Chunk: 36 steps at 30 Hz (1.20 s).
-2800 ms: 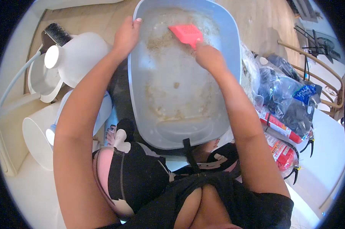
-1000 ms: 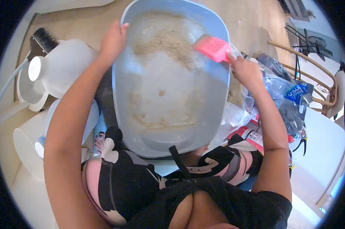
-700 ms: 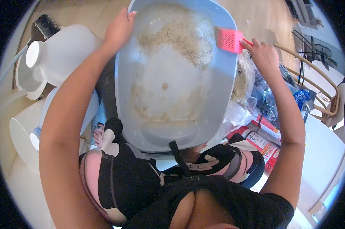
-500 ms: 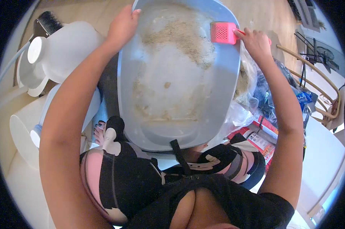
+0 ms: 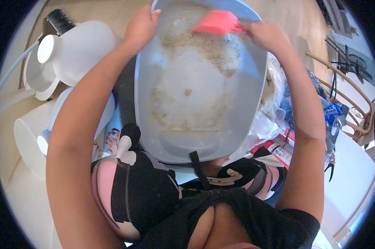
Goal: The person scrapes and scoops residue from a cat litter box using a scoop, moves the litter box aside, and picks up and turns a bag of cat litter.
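A grey-blue litter box (image 5: 196,145) stands tilted in front of me, with brown residue (image 5: 212,52) stuck across its upper floor and thinner stains lower down. My left hand (image 5: 142,28) is closed on the box's rim at the upper left. In my right hand (image 5: 267,36) is the handle of a pink litter scoop (image 5: 216,23). The scoop's head is smeared by motion and lies over the residue near the top of the box; whether it touches the floor I cannot tell.
To the left are white plastic containers (image 5: 86,52) and a black-bristled brush (image 5: 59,21). Right of the box lie a clear plastic bag (image 5: 272,93) with sandy material, red-and-white packaging (image 5: 276,151) and a blue packet (image 5: 333,112). A wooden chair (image 5: 345,76) stands farther right.
My right hand has carried the scoop up and leftward from the right wall to over the residue. Some residue beneath it looks thinner. My left hand still grips the rim.
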Each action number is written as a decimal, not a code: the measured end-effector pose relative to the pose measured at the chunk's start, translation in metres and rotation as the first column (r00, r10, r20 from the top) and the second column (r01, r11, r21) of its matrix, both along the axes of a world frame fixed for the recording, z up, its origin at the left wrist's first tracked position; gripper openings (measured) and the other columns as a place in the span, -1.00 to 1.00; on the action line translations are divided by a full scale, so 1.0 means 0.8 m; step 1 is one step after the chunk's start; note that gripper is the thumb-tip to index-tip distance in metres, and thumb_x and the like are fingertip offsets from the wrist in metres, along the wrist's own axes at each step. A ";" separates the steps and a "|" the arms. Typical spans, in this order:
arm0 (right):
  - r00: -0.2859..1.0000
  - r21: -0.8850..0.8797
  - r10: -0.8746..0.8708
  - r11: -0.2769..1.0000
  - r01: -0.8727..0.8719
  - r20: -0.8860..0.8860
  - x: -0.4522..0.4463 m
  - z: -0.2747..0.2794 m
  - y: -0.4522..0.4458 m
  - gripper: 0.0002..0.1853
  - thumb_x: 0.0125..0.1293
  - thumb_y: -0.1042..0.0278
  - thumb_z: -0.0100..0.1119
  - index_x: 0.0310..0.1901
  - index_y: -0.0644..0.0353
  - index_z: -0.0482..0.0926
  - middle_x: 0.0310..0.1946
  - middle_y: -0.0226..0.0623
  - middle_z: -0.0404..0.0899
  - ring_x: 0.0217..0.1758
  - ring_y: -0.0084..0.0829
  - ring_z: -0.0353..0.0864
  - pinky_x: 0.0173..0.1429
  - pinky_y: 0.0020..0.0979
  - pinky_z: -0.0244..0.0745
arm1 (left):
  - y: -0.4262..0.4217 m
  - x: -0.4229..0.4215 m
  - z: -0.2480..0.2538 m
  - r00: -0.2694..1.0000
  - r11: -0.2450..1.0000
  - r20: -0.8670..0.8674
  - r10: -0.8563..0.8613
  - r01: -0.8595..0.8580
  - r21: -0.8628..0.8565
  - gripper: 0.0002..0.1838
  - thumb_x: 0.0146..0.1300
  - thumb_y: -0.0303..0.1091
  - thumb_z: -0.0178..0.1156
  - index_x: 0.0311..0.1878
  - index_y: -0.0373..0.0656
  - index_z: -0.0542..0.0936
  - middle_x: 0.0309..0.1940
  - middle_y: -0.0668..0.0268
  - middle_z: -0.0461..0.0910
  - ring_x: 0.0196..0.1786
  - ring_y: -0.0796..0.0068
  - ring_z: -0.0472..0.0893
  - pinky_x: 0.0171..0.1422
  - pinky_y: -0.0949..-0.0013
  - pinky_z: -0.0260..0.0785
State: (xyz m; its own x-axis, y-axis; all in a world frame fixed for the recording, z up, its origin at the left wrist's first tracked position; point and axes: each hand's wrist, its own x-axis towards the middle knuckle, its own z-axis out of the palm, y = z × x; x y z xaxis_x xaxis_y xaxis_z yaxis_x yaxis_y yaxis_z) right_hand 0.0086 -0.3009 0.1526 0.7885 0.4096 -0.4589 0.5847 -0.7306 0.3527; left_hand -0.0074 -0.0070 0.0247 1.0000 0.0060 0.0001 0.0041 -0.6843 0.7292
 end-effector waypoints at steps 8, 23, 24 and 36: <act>0.997 -0.087 -0.040 0.996 0.035 -0.066 0.016 -0.035 0.011 -0.60 0.30 0.21 -0.17 0.17 -0.39 0.31 -0.24 -0.24 0.54 -0.23 -0.17 0.56 -0.22 -0.20 0.48 | 0.001 -0.002 0.003 0.999 0.999 -0.038 0.020 -0.019 0.030 -0.56 0.31 0.00 -0.15 -0.12 -0.26 0.39 -0.33 -0.07 0.51 -0.23 -0.07 0.51 -0.12 0.05 0.30; 0.743 0.064 -0.524 0.798 0.599 -0.417 -0.101 0.025 -0.071 -0.68 0.28 0.18 -0.15 -0.02 0.12 0.44 -0.24 0.04 0.54 -0.15 -0.01 0.53 -0.04 -0.11 0.39 | -0.004 0.003 -0.002 0.999 0.998 -0.035 0.002 0.000 0.056 -0.59 0.30 -0.01 -0.18 -0.20 -0.22 0.38 -0.34 -0.03 0.54 -0.23 -0.12 0.51 -0.13 0.01 0.30; 0.743 0.102 -0.542 0.777 0.621 -0.392 -0.103 0.027 -0.073 -0.67 0.31 0.19 -0.16 0.02 0.11 0.42 -0.27 0.02 0.55 -0.19 -0.01 0.54 -0.11 -0.13 0.39 | -0.003 0.004 -0.004 1.000 0.998 -0.031 -0.002 0.004 0.056 -0.59 0.30 -0.01 -0.18 -0.20 -0.22 0.38 -0.34 -0.03 0.54 -0.23 -0.12 0.51 -0.13 0.01 0.30; 0.847 0.131 -0.507 0.840 0.527 -0.158 -0.168 0.031 -0.107 -0.58 0.30 0.17 -0.14 0.17 0.05 0.29 -0.28 0.05 0.55 -0.18 0.00 0.54 -0.11 -0.07 0.41 | -0.003 0.004 -0.008 0.999 0.998 -0.045 -0.019 0.022 0.057 -0.59 0.31 0.00 -0.18 -0.20 -0.21 0.36 -0.32 0.00 0.54 -0.19 -0.06 0.51 -0.13 0.05 0.31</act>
State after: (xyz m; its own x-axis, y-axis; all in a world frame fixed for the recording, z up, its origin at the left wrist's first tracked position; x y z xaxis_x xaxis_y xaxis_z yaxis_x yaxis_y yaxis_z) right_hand -0.1259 -0.3864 0.1771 0.8534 0.0332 -0.5203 0.1336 -0.9786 0.1567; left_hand -0.0039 -0.0090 0.0183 0.9989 -0.0134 -0.0441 0.0206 -0.7255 0.6879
